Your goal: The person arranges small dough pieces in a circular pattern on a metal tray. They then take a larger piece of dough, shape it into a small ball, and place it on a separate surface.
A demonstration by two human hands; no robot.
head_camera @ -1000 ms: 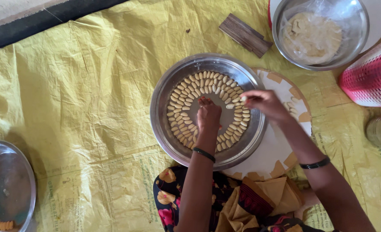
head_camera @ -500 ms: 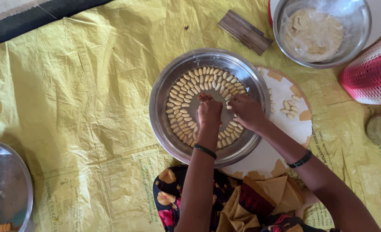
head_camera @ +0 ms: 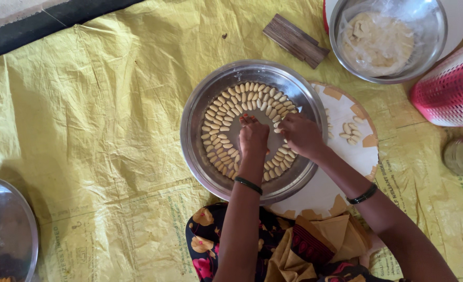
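A round steel plate (head_camera: 200, 109) lies on a yellow sheet, ringed with several small pale dough pieces (head_camera: 226, 112) set in curved rows. My left hand (head_camera: 253, 138) rests flat in the plate's middle, fingers together and pointing away from me. Beside it my right hand (head_camera: 300, 134) is curled over the rows on the right side of the plate, fingertips pinched at a dough piece. Both wrists wear dark bangles.
A white round board (head_camera: 354, 156) under the plate's right edge carries a few loose dough pieces (head_camera: 349, 133). A steel bowl of dough (head_camera: 380, 39) stands at the back right, with a ridged wooden block (head_camera: 296, 40), a pink basket (head_camera: 451, 86) and another steel plate (head_camera: 4, 230).
My right hand moved from the plate's right rim down and left to sit beside my left hand over the rows. My left hand stayed in the middle.
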